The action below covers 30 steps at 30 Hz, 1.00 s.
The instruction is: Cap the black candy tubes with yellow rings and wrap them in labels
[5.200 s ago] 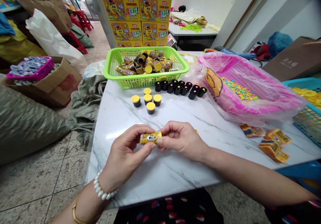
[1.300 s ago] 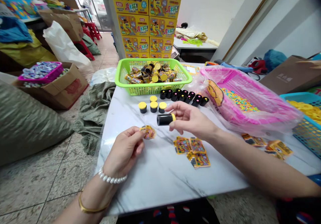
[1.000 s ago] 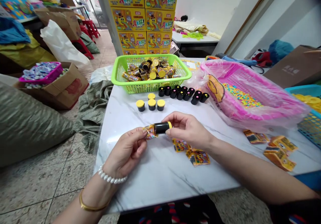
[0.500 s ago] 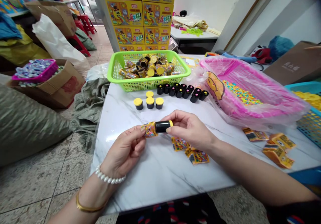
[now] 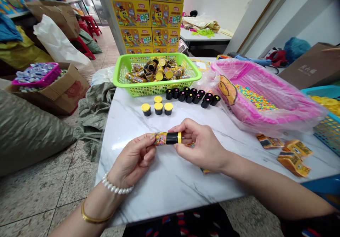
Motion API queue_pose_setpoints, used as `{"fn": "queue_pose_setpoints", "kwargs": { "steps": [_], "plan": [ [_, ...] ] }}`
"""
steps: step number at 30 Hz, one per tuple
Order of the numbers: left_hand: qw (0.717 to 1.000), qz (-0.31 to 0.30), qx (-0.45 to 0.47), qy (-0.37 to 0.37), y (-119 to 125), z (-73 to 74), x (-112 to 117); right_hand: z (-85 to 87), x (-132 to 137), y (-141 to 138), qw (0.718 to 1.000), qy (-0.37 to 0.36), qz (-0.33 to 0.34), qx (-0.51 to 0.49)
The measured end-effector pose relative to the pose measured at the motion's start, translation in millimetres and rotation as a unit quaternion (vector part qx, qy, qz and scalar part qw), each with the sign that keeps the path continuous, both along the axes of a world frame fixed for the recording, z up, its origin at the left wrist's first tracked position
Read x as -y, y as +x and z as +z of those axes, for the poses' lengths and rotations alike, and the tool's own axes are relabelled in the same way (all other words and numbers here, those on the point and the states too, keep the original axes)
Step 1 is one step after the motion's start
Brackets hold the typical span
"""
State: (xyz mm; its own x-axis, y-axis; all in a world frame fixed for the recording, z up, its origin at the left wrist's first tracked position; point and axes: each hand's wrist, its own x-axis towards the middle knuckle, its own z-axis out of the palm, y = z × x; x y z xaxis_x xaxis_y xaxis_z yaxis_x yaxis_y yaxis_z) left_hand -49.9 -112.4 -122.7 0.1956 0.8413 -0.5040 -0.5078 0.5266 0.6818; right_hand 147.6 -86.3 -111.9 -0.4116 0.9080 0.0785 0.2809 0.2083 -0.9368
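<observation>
Left arm: forearm reaching in from the lower left over the table edge, a pearl bracelet (image 5: pixel 116 186) and a gold bangle (image 5: pixel 95 215) on the wrist
Right arm: forearm stretched in from the lower right, bare, angled toward the middle of the table
Left hand (image 5: pixel 133 158): mostly closed, palm turned inward, thumb and fingers pinching the wrapped end of the cup
Right hand (image 5: pixel 202 145): partly closed, thumb and fingertips grasping the capped end of the cup
Held thing: a small black cylindrical cup with a yellow cap (image 5: pixel 172 138), a printed yellow foil wrapper (image 5: pixel 160 139) around its left end
Its place: level between both hands, over the white marble table (image 5: pixel 170 198)
Nearest: four yellow-capped black cups (image 5: pixel 158 108) upright on the marble, just ahead of the hands
Beyond: a row of black cups with small coloured tops (image 5: pixel 189 97), a lime-green plastic basket (image 5: pixel 156 88) of wrapped cups
Right side: a pink plastic basket in a clear bag (image 5: pixel 265 118), loose printed wrappers (image 5: pixel 293 162)
</observation>
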Motion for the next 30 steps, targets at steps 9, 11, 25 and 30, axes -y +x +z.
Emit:
{"fn": "queue_pose_setpoints", "kwargs": {
  "steps": [9,11,25,30],
  "plan": [
    [0.976,0.104,-0.167,0.089,2.0,0.3,7.6,0.9,-6.5,7.2,0.998,0.044,0.033,0.009],
    [0.973,0.081,-0.170,0.130,1.1,1.5,7.8,0.6,-8.1,8.8,0.998,0.043,0.051,-0.003],
    [0.967,-0.034,-0.196,0.160,6.4,2.2,8.3,-18.5,-9.6,7.1,0.938,0.330,0.107,0.016],
    [0.970,-0.032,-0.178,0.163,6.0,1.6,8.3,-25.0,-10.9,8.3,0.939,0.330,0.093,0.011]
  ]
}}
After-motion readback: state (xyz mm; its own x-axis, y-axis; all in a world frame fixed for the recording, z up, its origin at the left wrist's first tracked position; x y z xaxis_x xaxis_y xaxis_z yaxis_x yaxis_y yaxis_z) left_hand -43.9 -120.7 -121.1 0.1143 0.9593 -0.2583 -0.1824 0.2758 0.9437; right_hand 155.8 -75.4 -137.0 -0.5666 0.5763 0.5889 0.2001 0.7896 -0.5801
